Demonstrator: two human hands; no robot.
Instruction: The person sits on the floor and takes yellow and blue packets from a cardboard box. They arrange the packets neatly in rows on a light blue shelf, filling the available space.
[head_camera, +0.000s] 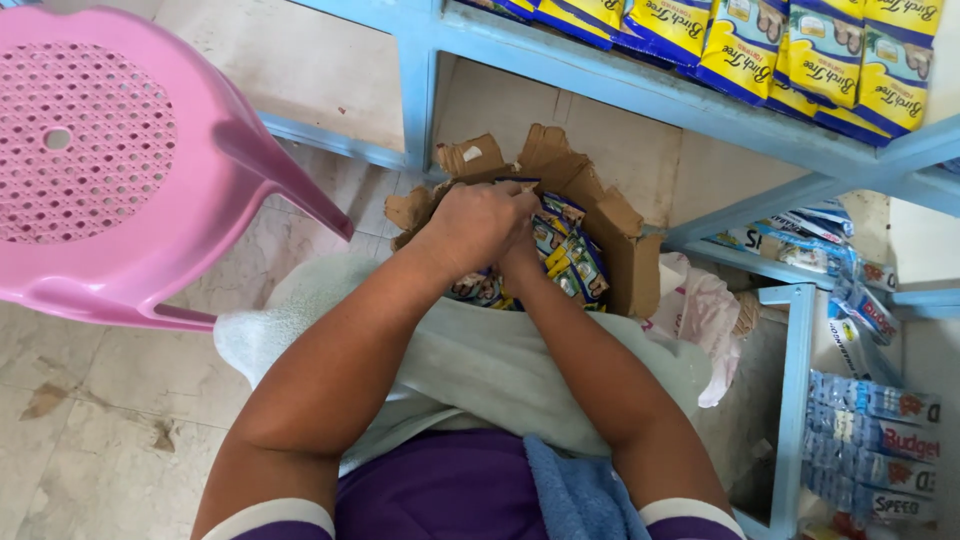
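Both hands are down inside an open cardboard box (620, 250) that sits on the floor just beyond the person's knees. The left hand (480, 225) is curled into a loose fist over the near left part of the box, its knuckles turned up; it hides its own fingertips, so what they have hold of cannot be told for sure, though they press into the small packets (570, 255) packed in the box. The right hand (522, 255) is almost wholly covered by the left hand and its wrist; only a sliver shows, pushed down among the same packets, and whether it is closed or open cannot be told.

The packets stand on edge in a tight row, blue and yellow, filling the box from under the hands out to its right wall. Those nearest the fingers touch them; the rest lie just to the right of the grip.

The torn flaps of the box stick up along its far and left edges. A pale towel (470, 370) lies across the lap, its far edge touching the near side of the box. A crumpled plastic bag (700, 310) lies just right of the box. A pink plastic stool (110, 170) stands on the tiled floor (90, 400), well to the left. A light blue shelf (640, 85) runs along the top, with yellow and blue pouches (800, 50) lined on it.
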